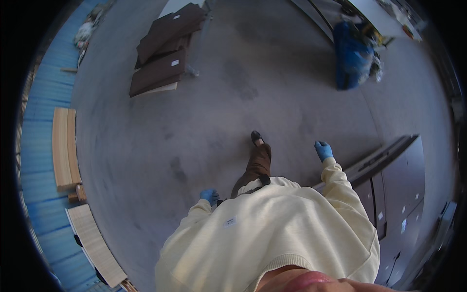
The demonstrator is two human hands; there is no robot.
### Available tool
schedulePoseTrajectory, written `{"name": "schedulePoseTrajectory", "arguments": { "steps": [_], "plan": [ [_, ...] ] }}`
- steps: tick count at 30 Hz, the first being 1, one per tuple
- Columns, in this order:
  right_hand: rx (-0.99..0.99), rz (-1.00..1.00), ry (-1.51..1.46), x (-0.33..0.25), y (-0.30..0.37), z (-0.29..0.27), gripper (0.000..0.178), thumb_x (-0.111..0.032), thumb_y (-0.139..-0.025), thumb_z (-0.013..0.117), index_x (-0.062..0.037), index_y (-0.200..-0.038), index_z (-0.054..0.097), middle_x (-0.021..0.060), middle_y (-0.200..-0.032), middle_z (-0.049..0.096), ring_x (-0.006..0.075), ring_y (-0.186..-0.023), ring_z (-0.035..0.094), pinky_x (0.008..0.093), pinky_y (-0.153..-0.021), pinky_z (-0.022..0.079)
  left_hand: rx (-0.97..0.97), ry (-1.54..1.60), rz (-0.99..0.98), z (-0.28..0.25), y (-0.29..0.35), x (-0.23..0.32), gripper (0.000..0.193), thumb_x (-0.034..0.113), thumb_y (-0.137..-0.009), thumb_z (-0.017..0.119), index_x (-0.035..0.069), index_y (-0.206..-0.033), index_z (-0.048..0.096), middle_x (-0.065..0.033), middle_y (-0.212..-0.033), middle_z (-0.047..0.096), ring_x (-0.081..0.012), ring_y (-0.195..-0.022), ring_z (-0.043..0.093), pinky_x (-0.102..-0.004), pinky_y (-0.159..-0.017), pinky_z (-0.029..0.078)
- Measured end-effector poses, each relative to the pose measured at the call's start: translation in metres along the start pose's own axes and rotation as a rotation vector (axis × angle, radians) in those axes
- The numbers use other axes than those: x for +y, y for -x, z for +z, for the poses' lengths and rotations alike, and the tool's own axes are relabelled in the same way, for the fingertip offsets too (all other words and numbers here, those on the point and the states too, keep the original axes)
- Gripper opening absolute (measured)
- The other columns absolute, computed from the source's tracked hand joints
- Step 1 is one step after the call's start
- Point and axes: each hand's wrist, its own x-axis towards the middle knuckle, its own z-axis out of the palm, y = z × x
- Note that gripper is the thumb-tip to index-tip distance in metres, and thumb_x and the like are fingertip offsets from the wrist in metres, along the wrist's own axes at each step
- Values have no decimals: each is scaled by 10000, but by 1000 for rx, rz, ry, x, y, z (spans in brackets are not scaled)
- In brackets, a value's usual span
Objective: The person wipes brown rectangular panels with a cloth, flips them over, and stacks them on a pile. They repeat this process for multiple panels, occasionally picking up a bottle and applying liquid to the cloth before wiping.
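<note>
I look straight down at my cream sweater and one brown trouser leg with a dark shoe (256, 138) stepping forward on a grey floor. My left hand (209, 195), in a blue glove, hangs beside my hip with curled fingers and holds nothing. My right hand (323, 150), also in a blue glove, swings out to the right, empty, fingers loosely curled. It is nearest to the dark flat panels (389, 165) lying on the floor at the right.
Dark brown boards (163, 48) are stacked on the floor at the upper left. A blue bag (351, 53) stands at the upper right. Light wooden boards (65, 148) and a pale slatted panel (95, 243) lie along the blue wall at the left.
</note>
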Motion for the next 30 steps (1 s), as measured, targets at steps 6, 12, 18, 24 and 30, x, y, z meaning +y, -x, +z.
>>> {"name": "schedulePoseTrajectory", "arguments": {
  "steps": [6,12,18,24,30],
  "plan": [
    [-208,382,98,-100,-88,74,420,-395,-956,664,-17,-1116,755,122,-993,767,236,-809,708,384,-743,556,-249,152,14,59,-68,185,252,268,-960,657,51,-1065,730,-131,-966,758,-291,-850,727,-425,-716,586],
    [-329,465,144,-213,-173,135,483,-383,-1009,607,36,-1242,666,139,-1087,762,261,-934,728,396,-784,568,-170,22,315,104,-85,450,321,287,-968,665,39,-1168,707,-100,-1054,751,-236,-898,725,-367,-799,586],
    [-369,387,274,-299,-332,176,409,-399,-951,638,-31,-1084,755,90,-872,744,211,-654,657,370,-598,523,-148,143,460,118,-120,638,306,273,-961,686,59,-1179,700,-82,-1022,746,-213,-866,719,-348,-775,589],
    [-380,278,416,-461,-514,255,430,-423,-953,617,-38,-1058,777,130,-849,744,253,-716,682,410,-668,546,-73,142,243,74,-195,753,237,280,-951,691,98,-1101,682,-56,-930,714,-183,-794,693,-339,-695,572],
    [-418,-192,741,-691,-646,341,552,-495,-925,611,-37,-1207,730,237,-1220,702,435,-1226,617,472,-1050,488,257,258,163,3,-267,825,135,220,-929,668,134,-1031,645,-62,-770,657,-186,-569,555,-385,-516,438]
  ]
}}
